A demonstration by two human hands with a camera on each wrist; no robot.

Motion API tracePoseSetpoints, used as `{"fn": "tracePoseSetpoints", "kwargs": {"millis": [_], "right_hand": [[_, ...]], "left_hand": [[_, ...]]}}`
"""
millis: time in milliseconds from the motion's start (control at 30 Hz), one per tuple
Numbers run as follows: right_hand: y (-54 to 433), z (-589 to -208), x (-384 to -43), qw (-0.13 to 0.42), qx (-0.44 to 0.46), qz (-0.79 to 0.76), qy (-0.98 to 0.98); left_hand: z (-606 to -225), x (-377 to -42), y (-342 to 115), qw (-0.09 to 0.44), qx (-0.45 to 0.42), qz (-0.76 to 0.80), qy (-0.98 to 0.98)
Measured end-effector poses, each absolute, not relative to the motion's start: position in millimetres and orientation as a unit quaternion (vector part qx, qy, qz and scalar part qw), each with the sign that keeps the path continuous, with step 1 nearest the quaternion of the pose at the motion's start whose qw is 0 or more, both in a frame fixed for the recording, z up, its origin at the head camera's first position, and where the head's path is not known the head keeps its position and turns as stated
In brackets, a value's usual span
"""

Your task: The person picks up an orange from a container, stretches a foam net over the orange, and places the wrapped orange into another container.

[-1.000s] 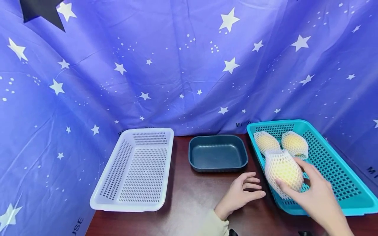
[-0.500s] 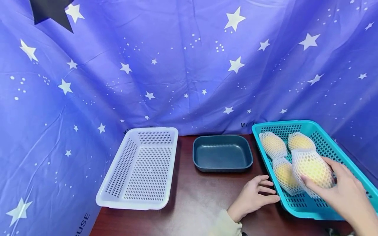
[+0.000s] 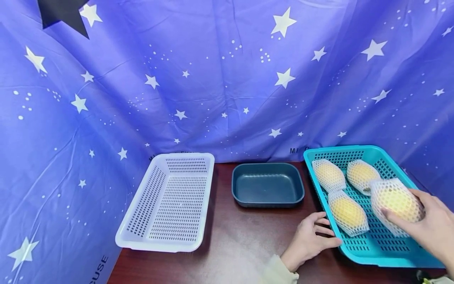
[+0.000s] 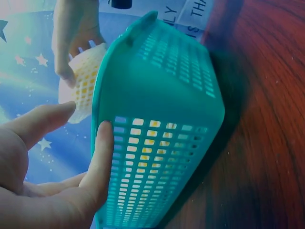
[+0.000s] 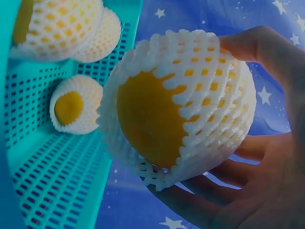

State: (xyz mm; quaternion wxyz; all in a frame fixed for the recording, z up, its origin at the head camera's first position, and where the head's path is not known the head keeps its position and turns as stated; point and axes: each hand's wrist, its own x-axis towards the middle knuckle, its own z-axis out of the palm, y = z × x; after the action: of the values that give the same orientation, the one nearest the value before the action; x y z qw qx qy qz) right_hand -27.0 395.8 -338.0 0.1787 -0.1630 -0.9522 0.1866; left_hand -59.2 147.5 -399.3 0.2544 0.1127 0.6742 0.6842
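Observation:
My right hand (image 3: 425,221) grips a yellow mango (image 3: 396,202) in a white foam net. It hangs above the right part of the teal basket (image 3: 383,258). In the right wrist view, bare yellow skin shows at one end of the held mango (image 5: 152,119), with thumb and fingers curled round the net. Three more netted mangoes lie in the basket: one at the back left (image 3: 328,174), one at the back (image 3: 362,176), one at the front left (image 3: 348,213). My left hand (image 3: 312,238) is at the basket's left side, a fingertip against the outer wall (image 4: 143,105).
A dark blue tray (image 3: 267,204) stands on the brown table (image 3: 230,236), left of the basket. Farther left is a white slotted basket (image 3: 177,248). Behind them hangs a blue curtain (image 3: 213,79) with stars.
The right hand has lifted a mango off the front-left one and carried it rightward over the basket. The left hand has come up to the basket's side. The view has shifted slightly.

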Motion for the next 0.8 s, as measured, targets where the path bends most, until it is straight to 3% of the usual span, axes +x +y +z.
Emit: {"fn": "tracePoseSetpoints", "kwargs": {"millis": [367, 800], "right_hand": [[423, -343, -40, 0.155, -0.184, 0.156, -0.958], [446, -368, -45, 0.086, -0.213, 0.154, -0.961]], "left_hand": [[-399, -57, 156, 0.206, 0.108, 0.671, 0.704], [-399, -54, 164, 0.206, 0.087, 0.662, 0.715]]}}
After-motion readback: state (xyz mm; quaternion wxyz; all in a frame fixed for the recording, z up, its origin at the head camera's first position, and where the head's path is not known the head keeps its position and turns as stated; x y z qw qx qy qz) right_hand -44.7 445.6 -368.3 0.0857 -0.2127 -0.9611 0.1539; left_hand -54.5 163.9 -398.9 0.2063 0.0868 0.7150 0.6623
